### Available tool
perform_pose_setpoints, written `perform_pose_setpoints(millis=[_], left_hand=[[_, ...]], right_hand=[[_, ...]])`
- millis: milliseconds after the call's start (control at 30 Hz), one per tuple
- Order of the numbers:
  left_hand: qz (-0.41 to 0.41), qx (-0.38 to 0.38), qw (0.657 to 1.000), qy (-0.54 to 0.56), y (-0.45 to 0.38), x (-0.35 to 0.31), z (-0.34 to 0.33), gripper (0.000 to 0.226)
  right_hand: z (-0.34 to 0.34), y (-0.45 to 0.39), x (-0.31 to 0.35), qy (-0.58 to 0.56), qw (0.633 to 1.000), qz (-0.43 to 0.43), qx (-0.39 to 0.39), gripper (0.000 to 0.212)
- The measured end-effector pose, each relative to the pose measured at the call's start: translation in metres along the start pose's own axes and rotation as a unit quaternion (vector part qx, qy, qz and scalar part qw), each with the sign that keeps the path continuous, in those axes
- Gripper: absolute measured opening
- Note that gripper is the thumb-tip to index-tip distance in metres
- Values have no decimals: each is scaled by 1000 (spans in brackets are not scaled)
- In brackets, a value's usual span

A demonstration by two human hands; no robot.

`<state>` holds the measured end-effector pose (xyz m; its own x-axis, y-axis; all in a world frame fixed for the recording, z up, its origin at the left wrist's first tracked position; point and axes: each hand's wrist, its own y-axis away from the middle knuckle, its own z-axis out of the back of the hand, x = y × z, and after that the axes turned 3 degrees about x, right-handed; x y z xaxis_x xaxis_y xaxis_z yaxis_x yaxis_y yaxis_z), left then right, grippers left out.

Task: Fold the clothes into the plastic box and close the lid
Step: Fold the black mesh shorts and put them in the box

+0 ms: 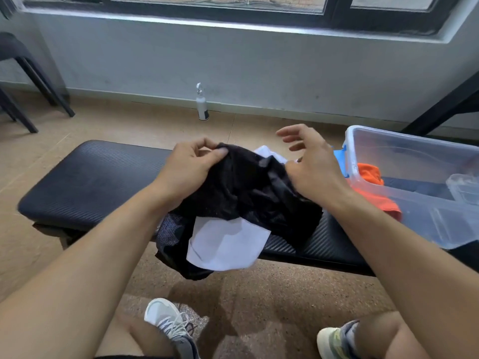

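Sneakers sat nearest; beside the plastic box, the left hand pinched black shorts over the bench, right hand fingers spread, unfolded shorts likely needing flattening next.

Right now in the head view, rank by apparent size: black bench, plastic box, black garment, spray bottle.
1. black bench
2. plastic box, cut off by the frame, so possibly bigger
3. black garment, bunched and nearer the camera
4. spray bottle, farthest away
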<state>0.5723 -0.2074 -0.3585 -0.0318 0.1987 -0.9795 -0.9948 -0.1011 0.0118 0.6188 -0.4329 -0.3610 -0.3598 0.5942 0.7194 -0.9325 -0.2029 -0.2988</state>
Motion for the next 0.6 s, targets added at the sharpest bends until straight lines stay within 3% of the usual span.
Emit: perform_pose_setpoints(millis=[100,233,300,433,600], left_hand=[[-1,-24,998,62,0,-6,0,6],[-19,-23,993,115,2,-11,-4,19],[-36,-17,993,115,2,-11,-6,23],[-56,-70,995,53,3,-10,-6,21],[-37,-155,987,36,-6,-4,10,23]], right_hand=[[-7,12,15,-20,998,37,50,30],[-16,24,22,-27,988,41,147,51],[-23,26,19,-5,988,29,150,49],[-28,23,13,5,989,10,151,11],[-18,15,21,-161,982,-33,95,13]])
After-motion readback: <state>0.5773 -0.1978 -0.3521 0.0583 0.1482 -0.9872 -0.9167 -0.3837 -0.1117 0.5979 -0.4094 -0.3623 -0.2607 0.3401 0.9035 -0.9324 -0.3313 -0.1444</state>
